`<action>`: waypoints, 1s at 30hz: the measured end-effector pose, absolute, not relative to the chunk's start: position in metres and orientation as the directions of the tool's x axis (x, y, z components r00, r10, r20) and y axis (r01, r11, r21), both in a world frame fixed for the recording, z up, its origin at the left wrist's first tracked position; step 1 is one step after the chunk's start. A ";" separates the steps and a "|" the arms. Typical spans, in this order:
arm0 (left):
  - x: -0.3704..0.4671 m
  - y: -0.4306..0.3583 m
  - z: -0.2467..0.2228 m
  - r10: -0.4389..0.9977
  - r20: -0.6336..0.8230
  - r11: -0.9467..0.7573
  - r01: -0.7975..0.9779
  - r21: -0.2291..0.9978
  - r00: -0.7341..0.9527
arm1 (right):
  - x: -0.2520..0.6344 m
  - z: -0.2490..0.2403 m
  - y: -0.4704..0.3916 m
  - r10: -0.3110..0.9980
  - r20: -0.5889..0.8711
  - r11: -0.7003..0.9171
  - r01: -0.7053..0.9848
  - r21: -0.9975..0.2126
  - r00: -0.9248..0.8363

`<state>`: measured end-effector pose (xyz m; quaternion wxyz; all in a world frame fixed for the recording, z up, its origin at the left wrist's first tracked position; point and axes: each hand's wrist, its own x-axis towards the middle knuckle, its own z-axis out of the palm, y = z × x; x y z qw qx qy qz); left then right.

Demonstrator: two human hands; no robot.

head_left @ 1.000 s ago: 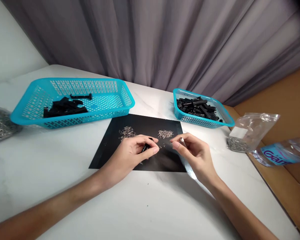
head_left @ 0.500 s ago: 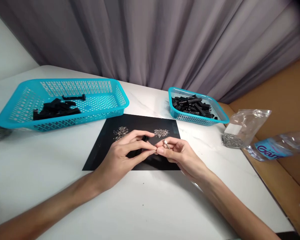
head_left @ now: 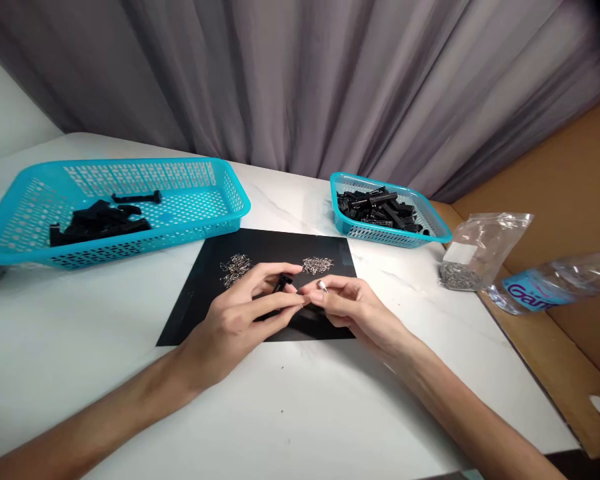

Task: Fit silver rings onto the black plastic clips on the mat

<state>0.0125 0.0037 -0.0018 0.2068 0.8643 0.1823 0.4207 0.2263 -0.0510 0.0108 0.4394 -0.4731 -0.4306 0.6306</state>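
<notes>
My left hand (head_left: 240,317) is closed on a small black plastic part (head_left: 282,283), which shows partly between its fingers. Close by on the right, my right hand (head_left: 355,303) is closed around a thin tool with a white tip (head_left: 322,285); most of it is hidden by the fingers. The fingertips of both hands meet over a black mat (head_left: 180,320). What lies pinched between those fingertips is too small to make out. Beyond the hands, two loose piles of tiny metal pieces, a left pile (head_left: 237,269) and a right pile (head_left: 317,265), rest on the mat.
A large blue basket (head_left: 195,233) at the left and a smaller blue basket (head_left: 390,239) at the right hold black plastic parts. Further right stand a clear bag (head_left: 463,275) of small metal pieces and a tilted plastic bottle (head_left: 540,290). A grey curtain (head_left: 280,80) hangs behind the table.
The whole view has shifted slightly, so the things sit a little further left. More of the black part shows in my left hand, and the white-tipped tool appears at a different tilt.
</notes>
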 end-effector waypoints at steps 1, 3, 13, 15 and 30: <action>0.012 0.004 -0.002 0.449 0.674 -0.876 0.138 0.463 0.587 | 0.227 0.012 -0.051 0.958 -0.223 -0.250 -0.145 -0.957 -0.180; 0.010 0.005 -0.003 0.391 0.686 -0.910 0.144 0.390 0.614 | 0.228 0.013 -0.051 0.953 -0.224 -0.254 -0.131 -0.958 -0.203; 0.012 0.000 -0.003 0.317 0.691 -0.948 0.245 0.204 0.649 | 0.213 -0.001 -0.053 0.982 -0.187 -0.190 -0.146 -0.971 -0.031; 0.015 -0.001 -0.002 0.329 0.689 -0.942 0.278 0.188 0.646 | 0.208 -0.003 -0.054 0.989 -0.140 -0.131 -0.146 -0.981 0.048; 0.013 -0.005 0.000 0.738 0.231 -0.579 0.418 0.700 0.634 | 0.211 0.001 -0.055 0.978 0.170 0.152 0.141 -0.978 0.124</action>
